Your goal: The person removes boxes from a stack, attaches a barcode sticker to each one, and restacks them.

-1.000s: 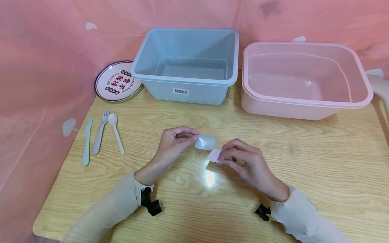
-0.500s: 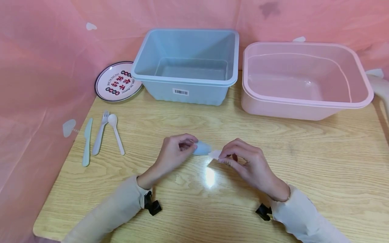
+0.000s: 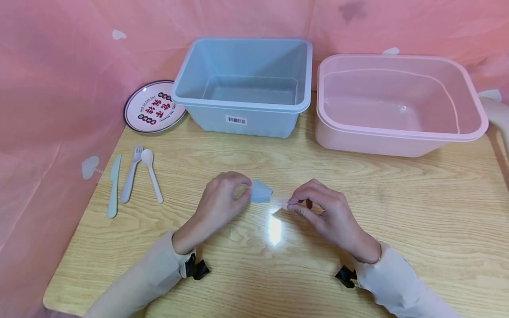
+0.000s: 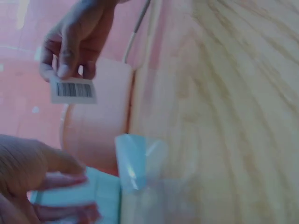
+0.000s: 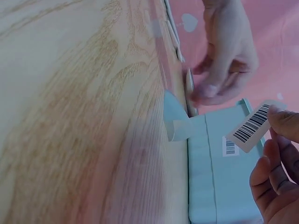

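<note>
My right hand pinches a white barcode sticker between thumb and fingers. In the left wrist view the printed bars of that sticker show plainly; in the head view it is a faint strip at the fingertips. A light blue curled piece of backing paper lies just right of my left hand in the head view. Both wrist views show a gap between this paper and the left fingers, which are spread apart and blurred. The backing paper appears bent, with a paler translucent part at its end.
A blue bin with a barcode label and a pink bin stand at the back of the wooden table. At the left are a plate, a knife, a fork and a spoon. Another arm shows at the right edge.
The left hand has let go of the blue backing paper and drawn slightly left; the paper has dropped lower and curled. The right hand keeps its pinch on the sticker, almost still.
</note>
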Available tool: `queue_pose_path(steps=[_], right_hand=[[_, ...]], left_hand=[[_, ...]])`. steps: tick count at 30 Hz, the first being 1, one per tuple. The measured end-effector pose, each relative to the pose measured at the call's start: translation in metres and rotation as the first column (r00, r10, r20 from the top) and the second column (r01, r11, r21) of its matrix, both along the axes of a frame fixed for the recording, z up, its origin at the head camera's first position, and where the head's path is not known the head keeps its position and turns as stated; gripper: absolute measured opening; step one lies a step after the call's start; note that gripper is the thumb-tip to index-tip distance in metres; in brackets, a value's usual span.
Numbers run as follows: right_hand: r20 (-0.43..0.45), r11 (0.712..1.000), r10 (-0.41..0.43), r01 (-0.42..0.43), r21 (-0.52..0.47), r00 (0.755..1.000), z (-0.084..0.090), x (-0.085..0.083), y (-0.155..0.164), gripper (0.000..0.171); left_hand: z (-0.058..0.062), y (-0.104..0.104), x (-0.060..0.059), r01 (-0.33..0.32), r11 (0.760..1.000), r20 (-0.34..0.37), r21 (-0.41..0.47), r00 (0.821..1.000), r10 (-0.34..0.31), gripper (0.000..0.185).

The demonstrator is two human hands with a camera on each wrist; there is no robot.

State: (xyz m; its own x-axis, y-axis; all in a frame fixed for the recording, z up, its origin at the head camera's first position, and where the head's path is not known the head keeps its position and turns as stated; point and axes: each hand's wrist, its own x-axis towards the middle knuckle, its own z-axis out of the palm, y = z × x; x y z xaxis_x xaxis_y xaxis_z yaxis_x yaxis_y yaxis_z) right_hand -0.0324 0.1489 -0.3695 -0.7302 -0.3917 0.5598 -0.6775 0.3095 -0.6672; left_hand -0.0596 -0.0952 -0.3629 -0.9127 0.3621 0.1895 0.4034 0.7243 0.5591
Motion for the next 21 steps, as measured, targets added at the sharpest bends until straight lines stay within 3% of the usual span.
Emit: queue_pose_path(steps=[3,5,8,11,16,21], right_hand=[[0.004,1.000,0.004,-0.004,0.004,1.000,0.000,0.000,0.000,0.010],[0.007,1.000,0.008,-0.008,0.007,1.000,0.001,-0.001,0.000,0.011],[0.006,1.000,0.012,-0.012,0.011,1.000,0.001,-0.001,-0.001,0.011],[0.002,1.000,0.013,-0.013,0.012,1.000,0.002,0.000,-0.001,0.008],[-0.001,1.000,0.010,-0.010,0.015,1.000,0.003,0.000,-0.002,0.010],[-0.045,0.999,-0.042,0.041,-0.026,0.998,0.007,0.000,-0.002,0.008]], left_hand=[[0.007,0.005,0.004,0.126,0.988,-0.114,0.094,0.987,-0.115,0.014],[0.011,0.009,0.005,0.239,0.961,-0.191,0.143,0.959,-0.210,0.015],[0.013,0.017,0.007,0.360,0.923,-0.280,0.133,0.907,-0.314,0.013],[0.013,0.024,0.007,0.410,0.908,-0.312,0.088,0.877,-0.366,0.009],[0.011,0.027,0.007,0.409,0.910,-0.314,0.073,0.875,-0.368,0.004],[0.010,0.028,0.006,0.358,0.917,-0.307,0.177,0.905,-0.294,0.003]])
